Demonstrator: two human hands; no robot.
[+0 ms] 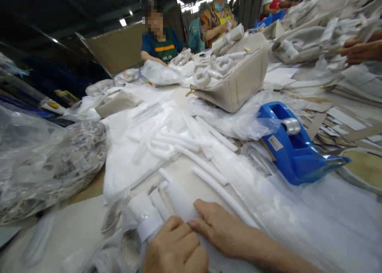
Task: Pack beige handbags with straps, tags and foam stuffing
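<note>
At the near edge of the table my left hand is closed, its fingers curled against the white foam sheet. My right hand pinches the edge of the same sheet between thumb and fingers, just beside the left. Under and left of the hands is a pale beige bag piece, partly covered in clear plastic. A white wrapped band stands up from it next to my left knuckles. What lies beneath my palms is hidden. Several white foam rods are strewn just beyond the hands.
A blue tape dispenser stands at the right. Behind it sits a beige handbag with wrapped parts on top. A clear bag of straps lies left. Across the table are co-workers, one in a green apron; another person's hands show far right.
</note>
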